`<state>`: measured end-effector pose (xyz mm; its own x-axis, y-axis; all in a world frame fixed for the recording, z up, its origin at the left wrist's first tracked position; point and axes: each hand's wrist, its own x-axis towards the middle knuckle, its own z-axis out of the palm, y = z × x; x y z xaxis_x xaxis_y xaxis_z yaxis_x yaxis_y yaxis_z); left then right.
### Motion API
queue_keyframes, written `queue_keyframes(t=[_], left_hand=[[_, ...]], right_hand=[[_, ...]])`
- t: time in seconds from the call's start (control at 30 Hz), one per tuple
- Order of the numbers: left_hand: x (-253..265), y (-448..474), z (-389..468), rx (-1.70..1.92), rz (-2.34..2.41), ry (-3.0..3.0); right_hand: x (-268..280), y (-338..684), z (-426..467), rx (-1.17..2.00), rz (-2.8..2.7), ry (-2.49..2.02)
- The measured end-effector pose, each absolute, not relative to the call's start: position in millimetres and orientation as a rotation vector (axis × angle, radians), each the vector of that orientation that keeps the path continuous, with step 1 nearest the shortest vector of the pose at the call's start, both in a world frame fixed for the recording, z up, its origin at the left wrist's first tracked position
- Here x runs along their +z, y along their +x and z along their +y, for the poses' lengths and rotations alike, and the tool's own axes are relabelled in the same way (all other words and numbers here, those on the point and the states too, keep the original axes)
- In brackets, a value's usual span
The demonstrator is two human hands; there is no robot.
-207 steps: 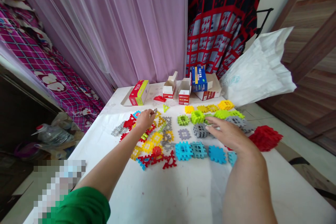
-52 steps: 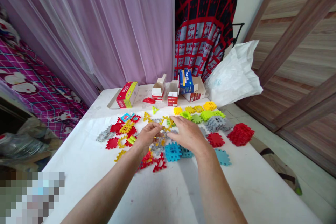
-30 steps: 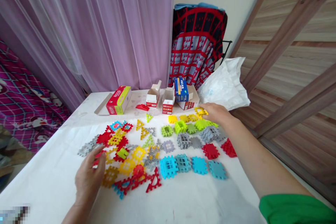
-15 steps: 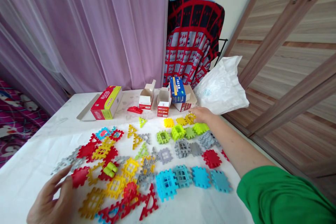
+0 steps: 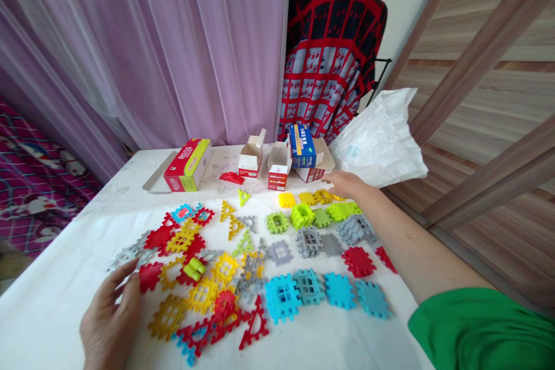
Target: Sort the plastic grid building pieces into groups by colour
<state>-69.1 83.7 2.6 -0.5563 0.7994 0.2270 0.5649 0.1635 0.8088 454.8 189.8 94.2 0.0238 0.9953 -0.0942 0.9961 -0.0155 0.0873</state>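
My left hand [image 5: 111, 315] rests at the left, thumb and index finger apart with nothing between them, beside a red square block [image 5: 150, 276]. My right hand [image 5: 347, 184] reaches to the far right with fingers stretched out, just behind a row of yellow blocks [image 5: 307, 198]; it appears to hold nothing. In front of that row are green blocks [image 5: 302, 215], then grey ones [image 5: 309, 241], red ones [image 5: 358, 262] and blue ones [image 5: 282, 296]. A mixed heap of blocks lies at the left, with yellow window squares [image 5: 202, 295], red triangles [image 5: 255, 322] and a lime-green double-tube piece [image 5: 194, 268].
Along the back stand a pink-and-yellow box [image 5: 188, 166], two small open boxes [image 5: 250, 163] [image 5: 278, 170] and a blue box [image 5: 302, 146] leaning on another carton. A white plastic bag [image 5: 381, 141] sits at the back right. Red triangles lie on a clear sheet [image 5: 225, 186].
My right hand has drawn back slightly from the yellow blocks, and more of them shows. The view has shifted, so everything sits further right. My left hand keeps its pose beside the heap.
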Motion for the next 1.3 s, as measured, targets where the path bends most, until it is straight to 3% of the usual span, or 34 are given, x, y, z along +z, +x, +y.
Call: queue_keyframes(t=[0.33, 0.57, 1.3], left_hand=[[-6.5, -67.7, 98.0, 1.477, 1.976, 1.194], [-10.0, -70.9, 105.1, 1.548, 1.872, 1.144], [-4.6, -67.3, 106.9, 1.563, 1.838, 1.056]], right_hand=[[107.6, 295.1, 185.4, -0.035, 2.546, 1.76], [77.4, 187.6, 169.4, -0.114, 2.398, 1.722], [60.1, 153.8, 178.6, -0.32, 2.182, 2.041]])
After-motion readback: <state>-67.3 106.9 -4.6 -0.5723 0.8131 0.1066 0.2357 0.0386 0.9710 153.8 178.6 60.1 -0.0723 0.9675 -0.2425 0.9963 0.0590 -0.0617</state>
